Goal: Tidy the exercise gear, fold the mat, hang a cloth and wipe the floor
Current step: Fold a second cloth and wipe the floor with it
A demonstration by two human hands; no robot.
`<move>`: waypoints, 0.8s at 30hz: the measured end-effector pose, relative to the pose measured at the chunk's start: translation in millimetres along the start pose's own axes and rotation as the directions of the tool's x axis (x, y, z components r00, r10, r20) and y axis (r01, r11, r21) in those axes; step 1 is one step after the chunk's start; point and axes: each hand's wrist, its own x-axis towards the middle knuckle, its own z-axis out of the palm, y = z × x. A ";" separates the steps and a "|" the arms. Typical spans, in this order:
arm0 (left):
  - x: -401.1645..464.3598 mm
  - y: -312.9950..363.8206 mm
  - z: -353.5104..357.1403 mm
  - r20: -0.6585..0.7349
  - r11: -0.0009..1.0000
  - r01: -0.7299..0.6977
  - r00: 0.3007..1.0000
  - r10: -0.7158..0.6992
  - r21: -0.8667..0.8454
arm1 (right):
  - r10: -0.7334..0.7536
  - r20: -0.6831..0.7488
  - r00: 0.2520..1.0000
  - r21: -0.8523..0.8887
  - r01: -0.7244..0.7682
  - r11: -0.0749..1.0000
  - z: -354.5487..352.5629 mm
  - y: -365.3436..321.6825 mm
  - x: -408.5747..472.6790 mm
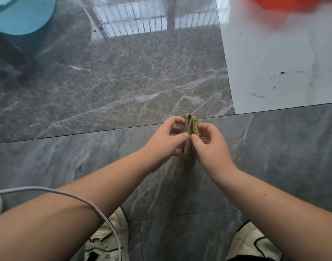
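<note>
1. Two hands held one small olive-green cloth [190,132] between them, above the floor [123,87] and in front of the person's shoes [108,240].
2. The left hand [167,140] pinched the cloth's left face, thumb and fingers curled onto it; the right hand [211,146] pinched the right face the same way, thumbs nearly touching.
3. The cloth was folded into several layers, edge up; its long axis ran away from the person, far end pointing past the fingertips toward the pale tile [274,68].
4. To fold well, I judged the layers should be squared at the edges and pressed flat before either pinch loosened, or the bundle would spring open.
5. A cable [97,206] crossed the left forearm; a blue thing [20,16] lay far left, something orange [285,4] far right, blurred.
</note>
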 end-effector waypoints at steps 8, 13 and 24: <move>3.2 1.1 4.7 0.048 0.996 0.015 0.999 -0.011 -0.083 | -0.063 0.096 0.993 -0.123 0.075 0.990 -12.3 5.3 -6.5; 14.9 6.1 4.8 0.107 0.992 -0.086 0.991 0.075 0.096 | -0.042 0.057 0.998 -0.179 0.051 0.983 -20.7 10.6 0.1; 64.5 45.2 -45.0 0.371 0.847 -0.256 0.925 0.076 0.466 | 0.005 0.492 0.870 -0.049 0.023 0.999 -75.0 -28.5 48.7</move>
